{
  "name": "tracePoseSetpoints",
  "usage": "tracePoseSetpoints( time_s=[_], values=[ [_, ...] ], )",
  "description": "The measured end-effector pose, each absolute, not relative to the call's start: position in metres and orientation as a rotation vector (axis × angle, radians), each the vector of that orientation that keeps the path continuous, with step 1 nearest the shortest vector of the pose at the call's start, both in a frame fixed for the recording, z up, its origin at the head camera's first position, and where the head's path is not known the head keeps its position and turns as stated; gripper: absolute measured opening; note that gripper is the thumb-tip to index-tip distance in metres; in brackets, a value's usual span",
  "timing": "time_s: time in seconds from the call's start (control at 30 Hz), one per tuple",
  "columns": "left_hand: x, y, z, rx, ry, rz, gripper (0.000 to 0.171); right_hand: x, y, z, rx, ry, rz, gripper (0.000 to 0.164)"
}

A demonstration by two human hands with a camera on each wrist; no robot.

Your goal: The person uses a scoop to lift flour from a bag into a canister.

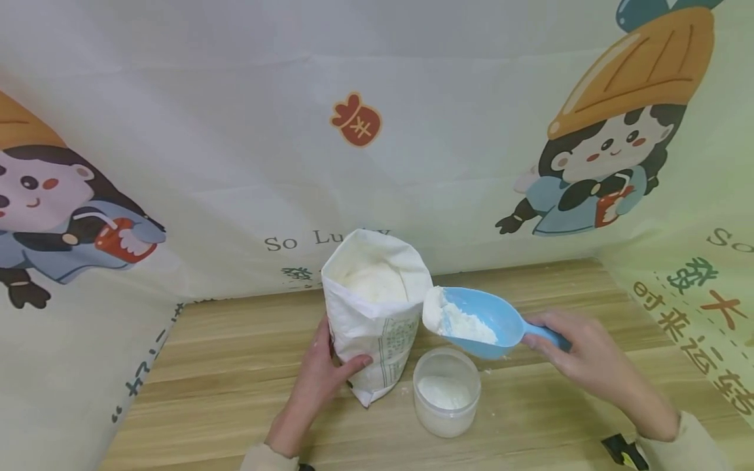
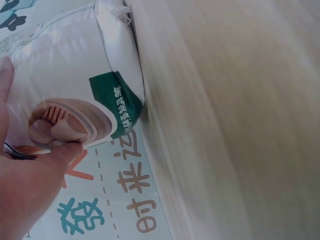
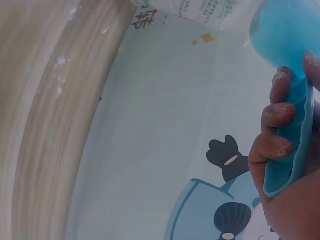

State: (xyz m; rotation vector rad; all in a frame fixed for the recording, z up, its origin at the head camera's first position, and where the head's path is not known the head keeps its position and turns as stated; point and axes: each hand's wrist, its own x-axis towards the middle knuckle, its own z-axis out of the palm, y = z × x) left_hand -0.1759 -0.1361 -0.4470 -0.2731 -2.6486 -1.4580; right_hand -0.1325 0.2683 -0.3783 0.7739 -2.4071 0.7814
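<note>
An open white flour bag (image 1: 359,327) stands on the table with white powder inside. My left hand (image 1: 330,366) grips it low on its left side, thumb across the front; the left wrist view shows the thumb (image 2: 50,165) against the printed bag (image 2: 60,75). In my right hand (image 1: 580,350) is the handle of a blue scoop (image 1: 495,317), fingers curled round it in the right wrist view (image 3: 280,125). White powder lies in the scoop, heaped at its tip beside the bag's mouth. Below the scoop stands a clear round tub (image 1: 448,418) partly filled with white powder.
The wood-grain table (image 1: 235,373) meets a printed cloth backdrop (image 1: 247,163) behind and at both sides. Specks of white powder (image 3: 61,61) dot the tabletop. A small black and yellow item (image 1: 624,451) shows by the right sleeve.
</note>
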Motion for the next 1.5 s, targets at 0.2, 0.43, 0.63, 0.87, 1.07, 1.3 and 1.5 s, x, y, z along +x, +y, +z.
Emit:
tracePoseSetpoints(
  time_s=[0.2,0.43,0.63,0.87,1.07,1.3,1.5],
  values=[
    [-0.175,-0.137,-0.447,-0.275,-2.645,-1.466,0.108,-0.124,0.272,-0.381,0.782,-2.438,0.79,0.026],
    [-0.175,-0.138,-0.448,-0.276,-2.634,-1.47,0.107,-0.116,0.278,-0.387,0.755,-2.466,0.785,0.024],
    [-0.176,-0.138,-0.448,-0.287,-2.632,-1.473,0.107,-0.111,0.285,-0.394,0.782,-2.458,0.791,0.026],
    [-0.176,-0.138,-0.448,-0.283,-2.637,-1.466,0.107,-0.106,0.293,-0.399,0.793,-2.452,0.695,0.035],
    [-0.176,-0.138,-0.448,-0.299,-2.63,-1.46,0.107,-0.106,0.298,-0.398,0.831,-2.428,0.581,0.038],
    [-0.177,-0.137,-0.449,-0.291,-2.637,-1.432,0.108,-0.106,0.3,-0.392,0.877,-2.404,0.477,0.035],
    [-0.177,-0.138,-0.449,-0.298,-2.633,-1.447,0.108,-0.11,0.299,-0.385,0.972,-2.361,0.451,0.024]
  ],
)
